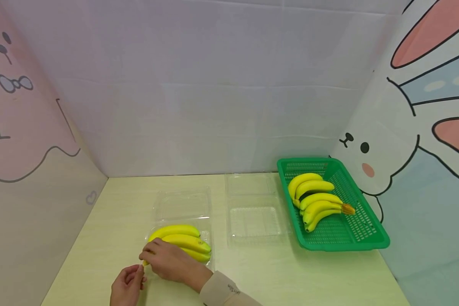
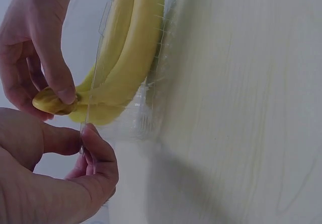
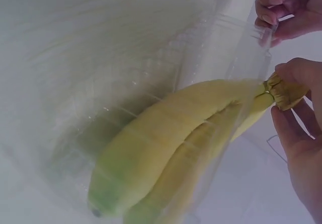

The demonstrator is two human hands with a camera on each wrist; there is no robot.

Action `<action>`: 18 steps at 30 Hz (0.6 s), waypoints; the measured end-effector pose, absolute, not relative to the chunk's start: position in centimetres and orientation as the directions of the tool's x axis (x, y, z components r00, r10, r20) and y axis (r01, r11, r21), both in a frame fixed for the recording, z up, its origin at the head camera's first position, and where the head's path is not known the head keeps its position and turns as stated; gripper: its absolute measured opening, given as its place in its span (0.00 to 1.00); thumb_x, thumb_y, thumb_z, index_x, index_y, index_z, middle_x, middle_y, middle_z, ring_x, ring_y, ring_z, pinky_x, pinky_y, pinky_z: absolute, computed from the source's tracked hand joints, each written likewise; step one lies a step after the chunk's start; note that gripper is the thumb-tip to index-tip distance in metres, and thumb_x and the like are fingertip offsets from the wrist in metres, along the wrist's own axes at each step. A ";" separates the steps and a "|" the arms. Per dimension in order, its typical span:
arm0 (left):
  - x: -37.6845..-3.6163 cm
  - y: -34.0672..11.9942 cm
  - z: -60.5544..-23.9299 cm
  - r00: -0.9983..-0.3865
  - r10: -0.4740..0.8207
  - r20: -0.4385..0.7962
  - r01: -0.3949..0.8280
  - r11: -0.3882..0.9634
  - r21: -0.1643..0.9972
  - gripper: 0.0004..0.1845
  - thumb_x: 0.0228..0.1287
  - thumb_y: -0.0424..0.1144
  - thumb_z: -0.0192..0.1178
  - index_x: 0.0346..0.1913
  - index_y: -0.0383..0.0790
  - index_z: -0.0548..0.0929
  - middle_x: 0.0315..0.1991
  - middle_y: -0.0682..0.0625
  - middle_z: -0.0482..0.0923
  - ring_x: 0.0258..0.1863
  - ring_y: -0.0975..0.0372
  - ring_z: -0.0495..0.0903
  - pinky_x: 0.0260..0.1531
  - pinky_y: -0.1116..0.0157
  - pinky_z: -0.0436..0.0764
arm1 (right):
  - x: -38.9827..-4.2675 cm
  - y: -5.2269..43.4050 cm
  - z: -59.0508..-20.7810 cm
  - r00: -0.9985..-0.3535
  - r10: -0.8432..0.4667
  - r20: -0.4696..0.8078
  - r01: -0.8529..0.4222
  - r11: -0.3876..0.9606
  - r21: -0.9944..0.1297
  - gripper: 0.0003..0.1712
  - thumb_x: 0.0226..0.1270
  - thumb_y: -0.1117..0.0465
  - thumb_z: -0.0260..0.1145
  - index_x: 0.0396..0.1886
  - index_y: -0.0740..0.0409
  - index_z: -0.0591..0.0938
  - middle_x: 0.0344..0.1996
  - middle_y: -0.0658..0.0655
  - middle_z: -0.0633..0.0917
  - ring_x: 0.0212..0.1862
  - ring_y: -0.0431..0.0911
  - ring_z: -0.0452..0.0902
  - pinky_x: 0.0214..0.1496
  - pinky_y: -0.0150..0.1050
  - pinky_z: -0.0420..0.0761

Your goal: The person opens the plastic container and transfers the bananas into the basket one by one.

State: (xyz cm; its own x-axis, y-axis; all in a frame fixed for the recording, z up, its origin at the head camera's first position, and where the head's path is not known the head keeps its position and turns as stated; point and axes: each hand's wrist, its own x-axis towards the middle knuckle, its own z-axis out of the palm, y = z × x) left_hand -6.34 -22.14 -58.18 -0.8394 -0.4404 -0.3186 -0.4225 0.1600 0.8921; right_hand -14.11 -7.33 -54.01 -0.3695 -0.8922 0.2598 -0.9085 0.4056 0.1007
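Observation:
A bunch of yellow bananas (image 1: 187, 242) with greenish tips lies in a clear plastic clamshell box (image 1: 182, 205), whose lid is folded back toward the wall. The brown stem (image 2: 50, 102) sticks out past the box's edge. My right hand (image 1: 174, 262) pinches this stem between thumb and fingers. Just beside it, my left hand (image 1: 126, 287) pinches the corner of the box's rim between thumb and forefinger. From the right wrist view, the bananas show through the ribbed clear wall (image 3: 151, 108).
A second clear clamshell box (image 1: 257, 221) stands with its lid back, right of the first. Farther right, a green plastic basket (image 1: 344, 246) holds two bunches of bananas (image 1: 315, 185). White fabric walls (image 1: 214, 106) with cartoon prints surround the pale wooden table (image 1: 252, 276).

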 end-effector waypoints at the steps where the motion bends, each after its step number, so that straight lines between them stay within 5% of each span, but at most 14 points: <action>1: -6.3 -22.1 -58.2 -0.837 -0.444 -0.320 -0.426 0.162 0.890 0.18 0.79 0.36 0.54 0.56 0.20 0.72 0.29 0.50 0.81 0.24 0.68 0.79 0.24 0.69 0.81 | -14.1 -7.3 -53.9 -0.370 -0.891 0.264 -0.908 0.406 0.099 0.14 0.75 0.57 0.64 0.58 0.45 0.83 0.55 0.44 0.81 0.59 0.37 0.74 0.69 0.22 0.63; 18: -6.4 -22.1 -58.2 -0.834 -0.450 -0.319 -0.423 0.149 0.894 0.17 0.78 0.35 0.54 0.55 0.20 0.73 0.29 0.50 0.81 0.23 0.68 0.79 0.23 0.69 0.81 | -14.5 -6.1 -52.0 -0.385 -0.861 0.333 -0.907 0.419 0.033 0.11 0.77 0.58 0.63 0.54 0.45 0.85 0.54 0.45 0.83 0.57 0.38 0.76 0.61 0.19 0.70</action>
